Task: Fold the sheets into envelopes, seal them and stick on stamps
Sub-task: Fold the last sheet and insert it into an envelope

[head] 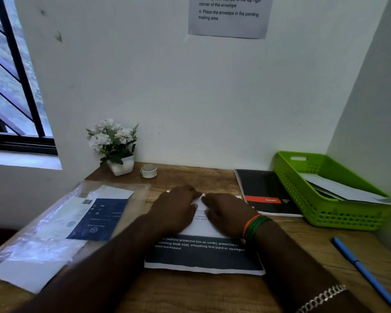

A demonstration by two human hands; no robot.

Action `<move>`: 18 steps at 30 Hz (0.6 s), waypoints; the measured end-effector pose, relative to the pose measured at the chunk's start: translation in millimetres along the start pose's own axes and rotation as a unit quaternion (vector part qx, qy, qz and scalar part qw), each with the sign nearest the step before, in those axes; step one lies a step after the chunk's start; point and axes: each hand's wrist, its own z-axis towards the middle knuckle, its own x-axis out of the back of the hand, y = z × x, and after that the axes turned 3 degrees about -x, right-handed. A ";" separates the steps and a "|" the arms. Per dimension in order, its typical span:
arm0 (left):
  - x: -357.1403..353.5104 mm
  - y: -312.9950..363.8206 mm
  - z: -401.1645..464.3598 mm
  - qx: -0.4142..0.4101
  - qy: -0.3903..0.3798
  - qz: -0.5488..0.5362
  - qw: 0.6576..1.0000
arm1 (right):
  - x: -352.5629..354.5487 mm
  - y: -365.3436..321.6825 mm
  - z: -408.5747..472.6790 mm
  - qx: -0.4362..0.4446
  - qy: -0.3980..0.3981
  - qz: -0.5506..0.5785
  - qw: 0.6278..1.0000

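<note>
A printed sheet [203,256] with a dark band of white text lies in the middle of the wooden desk [190,290], its far white part folded toward me. My left hand [176,211] and my right hand [228,213] rest side by side on the fold, fingers bent and pressing the paper down at its far edge. Both hands hide most of the white part. A clear plastic sleeve [61,222] with blue-and-white printed sheets lies to the left.
A green plastic basket [325,211] holding white envelopes stands at the right. A black notebook [266,193] lies beside it, a blue pen [366,274] nearer me. A potted white flower [115,145] and a small tape roll [148,171] sit by the wall.
</note>
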 end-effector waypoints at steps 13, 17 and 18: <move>4.5 0.3 6.3 0.145 -0.050 0.114 0.982 | -3.2 0.6 -0.8 -0.023 0.002 0.035 0.999; -5.8 8.3 5.7 0.133 -0.025 0.099 0.986 | -3.3 -2.7 0.1 -0.021 0.004 0.029 0.999; -10.0 11.5 5.7 0.100 -0.020 0.097 0.990 | -3.3 -4.2 0.7 -0.019 0.005 0.029 0.999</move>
